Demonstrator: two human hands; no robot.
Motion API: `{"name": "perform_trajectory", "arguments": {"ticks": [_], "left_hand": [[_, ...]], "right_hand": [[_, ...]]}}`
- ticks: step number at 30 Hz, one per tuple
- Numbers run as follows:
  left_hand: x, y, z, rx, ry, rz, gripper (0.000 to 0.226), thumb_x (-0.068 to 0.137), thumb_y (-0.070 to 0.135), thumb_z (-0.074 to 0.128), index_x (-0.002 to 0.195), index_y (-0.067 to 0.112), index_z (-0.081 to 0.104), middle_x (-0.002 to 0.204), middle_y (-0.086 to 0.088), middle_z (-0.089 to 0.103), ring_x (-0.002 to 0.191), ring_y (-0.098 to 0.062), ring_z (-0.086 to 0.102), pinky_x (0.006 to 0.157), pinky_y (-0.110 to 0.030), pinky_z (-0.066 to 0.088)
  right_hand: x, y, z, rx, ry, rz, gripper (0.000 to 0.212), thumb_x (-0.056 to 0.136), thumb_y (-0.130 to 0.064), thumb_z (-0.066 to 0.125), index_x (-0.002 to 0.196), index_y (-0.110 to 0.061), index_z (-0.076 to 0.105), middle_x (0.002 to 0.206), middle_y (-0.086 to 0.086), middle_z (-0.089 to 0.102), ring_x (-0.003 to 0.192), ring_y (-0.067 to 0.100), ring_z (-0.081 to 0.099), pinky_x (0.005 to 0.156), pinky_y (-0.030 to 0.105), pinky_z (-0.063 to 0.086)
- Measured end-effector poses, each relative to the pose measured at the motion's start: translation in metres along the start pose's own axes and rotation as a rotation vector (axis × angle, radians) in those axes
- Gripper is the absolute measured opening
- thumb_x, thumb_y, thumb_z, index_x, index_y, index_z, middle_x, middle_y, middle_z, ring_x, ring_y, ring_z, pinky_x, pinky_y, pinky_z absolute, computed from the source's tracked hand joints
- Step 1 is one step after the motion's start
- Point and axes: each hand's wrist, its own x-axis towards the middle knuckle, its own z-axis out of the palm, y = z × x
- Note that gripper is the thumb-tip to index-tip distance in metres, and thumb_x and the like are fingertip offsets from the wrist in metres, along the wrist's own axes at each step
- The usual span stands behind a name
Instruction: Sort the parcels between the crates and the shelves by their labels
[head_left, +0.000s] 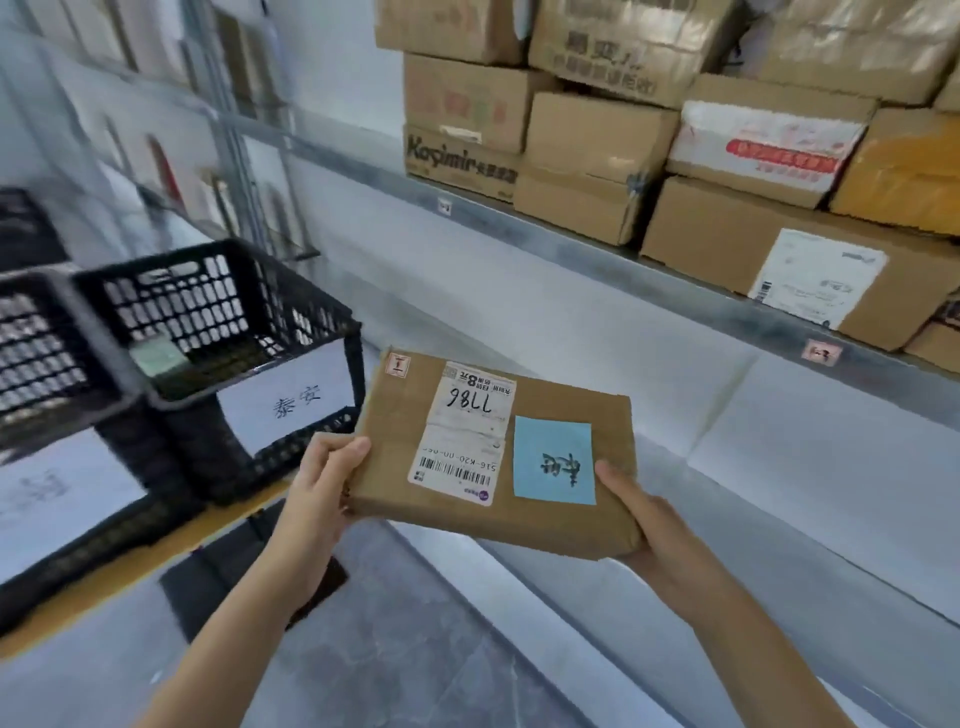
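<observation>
I hold a flat brown cardboard parcel (561, 519) in mid-air at the centre of the view. It bears a white shipping label with a handwritten number and a blue sticky note with dark handwriting. My left hand (317, 493) grips its left edge, thumb on top. My right hand (639, 519) grips its right near corner, thumb on the top face and fingers underneath. To the left stands a black plastic crate (208, 317) with a white paper label on its front. A metal shelf (675, 291) runs across the upper right.
Several cardboard boxes (727, 249) are stacked on the upper shelf. A second black crate (47, 364) with its own white label sits at the far left, both on a yellow-edged surface. A white lower shelf board lies under the parcel. Grey floor shows below.
</observation>
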Motion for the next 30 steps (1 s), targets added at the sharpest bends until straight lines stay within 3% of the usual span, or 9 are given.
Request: {"name": "perform_trajectory", "arguments": {"ticks": [4, 7, 10, 15, 20, 22, 26, 30], "left_hand": [[0.013, 0.022, -0.065, -0.001, 0.099, 0.023, 0.031, 0.069, 0.062, 0.07, 0.084, 0.036, 0.066, 0.09, 0.008, 0.069, 0.088, -0.011, 0.067, 0.078, -0.039, 0.057], [0.027, 0.044, -0.111, 0.045, 0.169, 0.043, 0.031, 0.07, 0.065, 0.069, 0.085, 0.038, 0.066, 0.092, 0.009, 0.071, 0.093, -0.012, 0.07, 0.078, -0.037, 0.06], [0.041, 0.07, -0.151, 0.091, 0.22, 0.085, 0.031, 0.073, 0.066, 0.064, 0.09, 0.041, 0.068, 0.097, 0.011, 0.071, 0.094, -0.007, 0.069, 0.071, -0.025, 0.059], [0.06, 0.107, -0.212, 0.181, 0.298, 0.16, 0.028, 0.085, 0.062, 0.051, 0.107, 0.055, 0.067, 0.111, 0.023, 0.069, 0.108, 0.001, 0.063, 0.091, -0.027, 0.048], [0.063, 0.129, -0.27, 0.281, 0.379, 0.226, 0.03, 0.1, 0.046, 0.049, 0.127, 0.046, 0.061, 0.125, 0.027, 0.063, 0.121, 0.002, 0.055, 0.1, -0.029, 0.043], [0.061, 0.128, -0.291, 0.302, 0.451, 0.218, 0.031, 0.101, 0.043, 0.048, 0.13, 0.045, 0.059, 0.127, 0.027, 0.06, 0.124, -0.001, 0.053, 0.102, -0.032, 0.041], [0.073, 0.129, -0.329, 0.323, 0.598, 0.189, 0.032, 0.102, 0.037, 0.048, 0.132, 0.037, 0.059, 0.134, 0.014, 0.058, 0.129, -0.013, 0.05, 0.111, -0.038, 0.038], [0.109, 0.134, -0.349, 0.357, 0.656, 0.169, 0.031, 0.101, 0.034, 0.05, 0.131, 0.035, 0.061, 0.131, 0.017, 0.058, 0.128, -0.01, 0.05, 0.113, -0.043, 0.037]], "right_hand": [[0.056, -0.019, 0.066, -0.021, -0.163, 0.016, 0.045, 0.083, -0.054, 0.071, 0.121, -0.031, 0.071, 0.128, 0.002, 0.068, 0.118, 0.019, 0.065, 0.082, 0.026, 0.058], [0.092, -0.033, 0.12, -0.025, -0.215, -0.014, 0.043, 0.08, -0.052, 0.073, 0.118, -0.034, 0.072, 0.127, 0.003, 0.068, 0.117, 0.02, 0.066, 0.082, 0.028, 0.058], [0.124, -0.051, 0.173, -0.052, -0.264, -0.057, 0.04, 0.08, -0.05, 0.072, 0.117, -0.035, 0.072, 0.126, 0.004, 0.069, 0.115, 0.021, 0.066, 0.091, 0.036, 0.052], [0.172, -0.083, 0.249, -0.066, -0.326, -0.119, 0.045, 0.076, -0.048, 0.075, 0.118, -0.033, 0.072, 0.127, 0.005, 0.069, 0.116, 0.023, 0.066, 0.092, 0.04, 0.048], [0.216, -0.102, 0.32, -0.101, -0.366, -0.112, 0.042, 0.076, -0.046, 0.073, 0.116, -0.031, 0.074, 0.122, 0.003, 0.071, 0.105, 0.02, 0.071, 0.065, 0.026, 0.059], [0.23, -0.105, 0.344, -0.102, -0.401, -0.092, 0.04, 0.077, -0.045, 0.073, 0.115, -0.033, 0.074, 0.12, 0.003, 0.072, 0.103, 0.019, 0.072, 0.062, 0.025, 0.058], [0.262, -0.109, 0.389, -0.141, -0.479, -0.104, 0.022, 0.082, -0.042, 0.072, 0.103, -0.038, 0.077, 0.116, 0.004, 0.074, 0.102, 0.023, 0.072, 0.067, 0.036, 0.062], [0.317, -0.119, 0.414, -0.169, -0.437, -0.113, 0.032, 0.08, -0.044, 0.074, 0.109, -0.033, 0.076, 0.116, 0.003, 0.074, 0.109, 0.025, 0.069, 0.094, 0.046, 0.054]]}}
